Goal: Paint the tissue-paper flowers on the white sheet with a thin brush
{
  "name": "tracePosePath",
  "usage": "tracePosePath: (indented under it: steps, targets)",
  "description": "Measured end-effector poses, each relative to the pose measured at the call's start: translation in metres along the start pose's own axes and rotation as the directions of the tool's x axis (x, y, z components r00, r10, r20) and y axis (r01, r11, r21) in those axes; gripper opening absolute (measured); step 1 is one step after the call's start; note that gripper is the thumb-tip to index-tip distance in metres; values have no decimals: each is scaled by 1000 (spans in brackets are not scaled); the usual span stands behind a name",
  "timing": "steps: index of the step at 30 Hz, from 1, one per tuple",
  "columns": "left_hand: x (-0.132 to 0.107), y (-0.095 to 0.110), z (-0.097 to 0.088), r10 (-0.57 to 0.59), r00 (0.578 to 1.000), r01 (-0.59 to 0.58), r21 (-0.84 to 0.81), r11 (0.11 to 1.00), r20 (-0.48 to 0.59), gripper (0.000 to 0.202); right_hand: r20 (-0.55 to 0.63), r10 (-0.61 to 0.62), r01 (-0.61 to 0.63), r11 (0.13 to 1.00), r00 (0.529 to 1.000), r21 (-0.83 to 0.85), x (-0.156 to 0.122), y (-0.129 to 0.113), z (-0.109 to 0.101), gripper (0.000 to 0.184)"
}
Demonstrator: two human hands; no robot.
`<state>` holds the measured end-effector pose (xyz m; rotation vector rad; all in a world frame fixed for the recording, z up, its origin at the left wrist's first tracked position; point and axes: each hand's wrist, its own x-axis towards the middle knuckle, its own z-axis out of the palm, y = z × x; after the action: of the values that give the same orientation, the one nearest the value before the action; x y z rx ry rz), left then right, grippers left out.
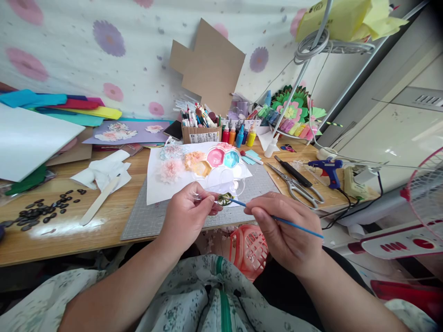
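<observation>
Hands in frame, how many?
2: left hand pinching a small painted object; right hand, nearer the glue gun, holding a blue brush.

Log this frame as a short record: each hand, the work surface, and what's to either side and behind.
Left hand: fingers pinch a small green piece
Right hand: holds a blue brush
Brush tip: at the green piece; exact contact too small to tell
Surface: gray mat, partly under white paper
Palette: pink, blue and orange paint
Left side: black pebbles
Right side: scissors, glue gun
Behind: paint bottles
</observation>
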<state>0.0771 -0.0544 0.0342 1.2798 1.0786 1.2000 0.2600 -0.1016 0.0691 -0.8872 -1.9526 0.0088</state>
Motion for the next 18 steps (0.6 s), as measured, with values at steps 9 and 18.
tracePosePath:
  steps: [9,18]
  targets:
    - [3,0,2,-31,999,32,-47,998,11,22,13,-25,26,999,1000,-19,2,0,-4,10]
    - [1,-1,3,-28,999,29,-27,999,17,22,41,-66,69,994,997,-81,2,0,-5,9]
